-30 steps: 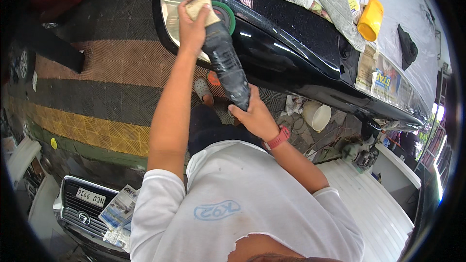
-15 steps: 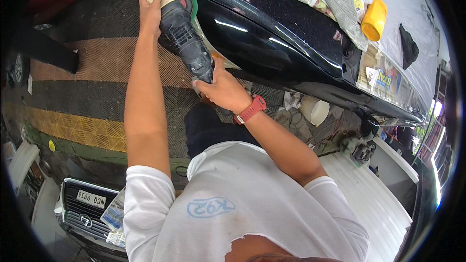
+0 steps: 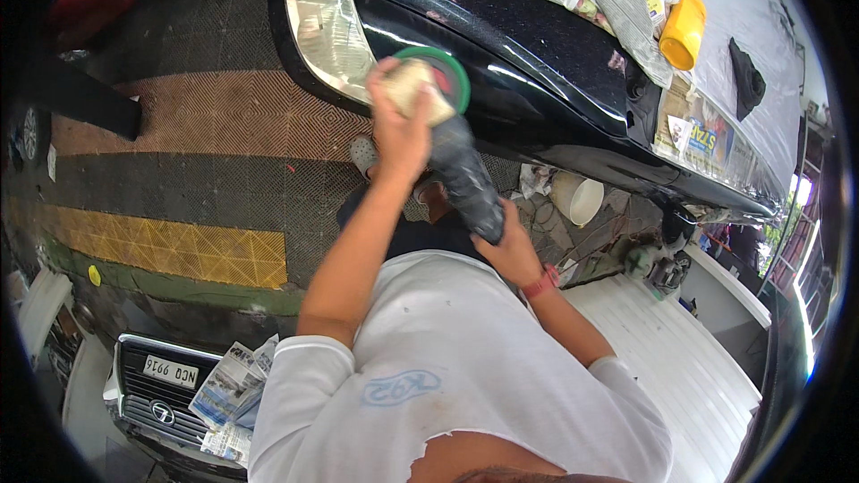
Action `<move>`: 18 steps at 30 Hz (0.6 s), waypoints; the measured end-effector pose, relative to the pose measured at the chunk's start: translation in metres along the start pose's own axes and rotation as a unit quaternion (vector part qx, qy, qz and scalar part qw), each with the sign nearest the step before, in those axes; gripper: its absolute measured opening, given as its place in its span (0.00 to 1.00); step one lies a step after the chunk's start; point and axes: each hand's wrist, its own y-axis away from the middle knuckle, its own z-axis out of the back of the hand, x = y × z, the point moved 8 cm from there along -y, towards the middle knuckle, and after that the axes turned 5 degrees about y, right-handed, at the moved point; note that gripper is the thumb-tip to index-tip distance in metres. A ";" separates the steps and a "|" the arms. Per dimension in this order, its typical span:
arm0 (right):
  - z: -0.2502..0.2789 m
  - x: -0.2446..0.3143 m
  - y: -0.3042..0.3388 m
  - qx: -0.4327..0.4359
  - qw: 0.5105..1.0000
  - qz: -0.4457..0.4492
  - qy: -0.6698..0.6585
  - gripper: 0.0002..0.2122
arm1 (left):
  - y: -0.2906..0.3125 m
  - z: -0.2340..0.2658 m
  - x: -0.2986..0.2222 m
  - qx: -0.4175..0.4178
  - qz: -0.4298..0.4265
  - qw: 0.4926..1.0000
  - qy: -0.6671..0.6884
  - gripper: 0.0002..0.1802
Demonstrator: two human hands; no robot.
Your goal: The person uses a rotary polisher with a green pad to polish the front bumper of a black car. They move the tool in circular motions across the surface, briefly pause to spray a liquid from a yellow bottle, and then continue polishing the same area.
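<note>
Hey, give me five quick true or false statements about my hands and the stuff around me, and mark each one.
1. The left hand holds the front end of the polisher, by the green pad. True.
2. The right hand hangs free. False: the right hand grips the polisher's rear end.
3. The red band is on the left wrist. False: the red band is on the right wrist.
4. The yellow container is beside newspaper. True.
5. The bucket on the floor is bright red. False: the bucket is whitish.
</note>
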 end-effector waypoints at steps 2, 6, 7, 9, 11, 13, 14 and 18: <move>0.018 -0.031 0.034 -0.032 0.999 -0.015 -0.017 0.35 | 0.030 -0.047 0.013 0.070 0.000 0.996 0.054 0.33; 0.034 -0.081 0.074 -0.083 0.993 -0.073 -0.045 0.34 | 0.065 -0.115 0.009 0.192 -0.048 0.980 -0.034 0.35; 0.037 -0.082 0.072 -0.085 0.994 -0.064 -0.019 0.34 | 0.064 -0.119 0.011 0.192 -0.027 0.981 0.000 0.34; 0.030 -0.066 0.059 -0.084 0.995 -0.028 -0.035 0.35 | 0.048 -0.108 0.010 0.166 -0.032 0.985 0.026 0.34; 0.018 -0.043 0.035 -0.066 0.997 0.002 -0.032 0.36 | 0.022 -0.080 0.001 0.119 -0.012 0.990 0.070 0.32; 0.000 -0.008 0.002 -0.029 0.999 0.025 -0.013 0.38 | -0.015 -0.035 0.005 0.050 0.022 0.996 0.068 0.31; -0.010 0.016 -0.014 -0.004 0.999 0.036 -0.002 0.38 | -0.035 -0.007 0.004 0.002 0.015 0.999 0.038 0.29; -0.050 0.092 -0.071 0.034 0.990 0.127 -0.055 0.39 | -0.113 0.078 -0.014 -0.057 -0.016 0.998 -0.012 0.29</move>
